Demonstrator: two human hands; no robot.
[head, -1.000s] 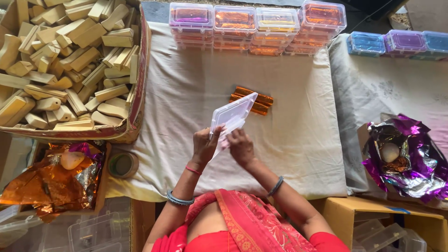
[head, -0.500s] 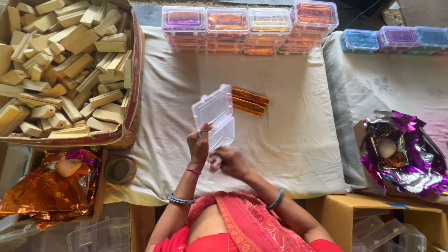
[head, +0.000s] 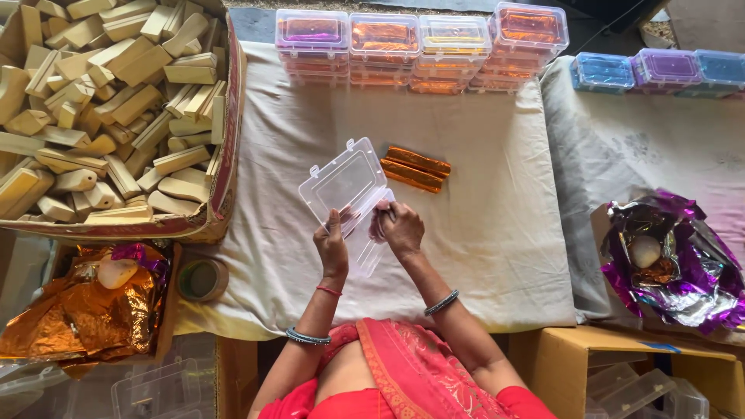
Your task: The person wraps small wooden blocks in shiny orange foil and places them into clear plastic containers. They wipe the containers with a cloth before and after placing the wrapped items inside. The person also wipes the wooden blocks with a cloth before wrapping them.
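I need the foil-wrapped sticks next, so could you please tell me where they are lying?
The orange sticks lie on the cream cloth near the middle of the head view, just right of the open clear box held by both hands.

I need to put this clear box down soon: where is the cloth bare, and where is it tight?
Bare cloth lies right of the right hand, below the orange-wrapped sticks. More lies between the stacked boxes and the open clear box. It is tight beside the carton of wooden blocks, left of the left hand.
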